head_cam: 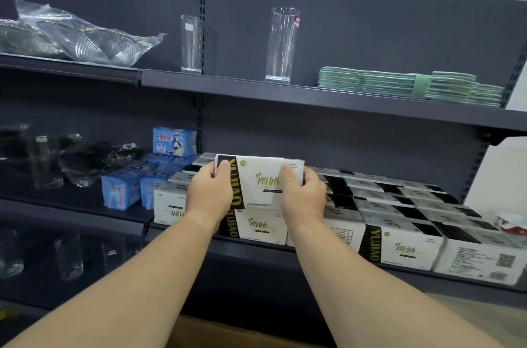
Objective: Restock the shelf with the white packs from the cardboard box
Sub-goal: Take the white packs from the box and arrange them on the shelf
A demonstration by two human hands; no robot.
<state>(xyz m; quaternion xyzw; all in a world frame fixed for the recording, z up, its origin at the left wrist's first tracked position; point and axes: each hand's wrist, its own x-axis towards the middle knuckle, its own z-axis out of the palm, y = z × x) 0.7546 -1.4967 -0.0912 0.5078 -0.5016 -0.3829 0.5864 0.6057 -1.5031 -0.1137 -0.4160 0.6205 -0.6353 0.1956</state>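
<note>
Two hands, left hand (209, 190) and right hand (302, 193), clamp their fingers (286, 176) on opposite ends of one white rectangular plastic-wrapped tissue pack (258, 181), apparently to keep it level above the stocked dark metal shelf (285, 258), cardboard box (216, 333) below.

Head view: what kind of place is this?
Likely a small shop aisle or a mock-up of one: dark metal gondola shelving, rows of identical white packs, wrapped blue packs, and drinking glasses laid out as stock.
</note>
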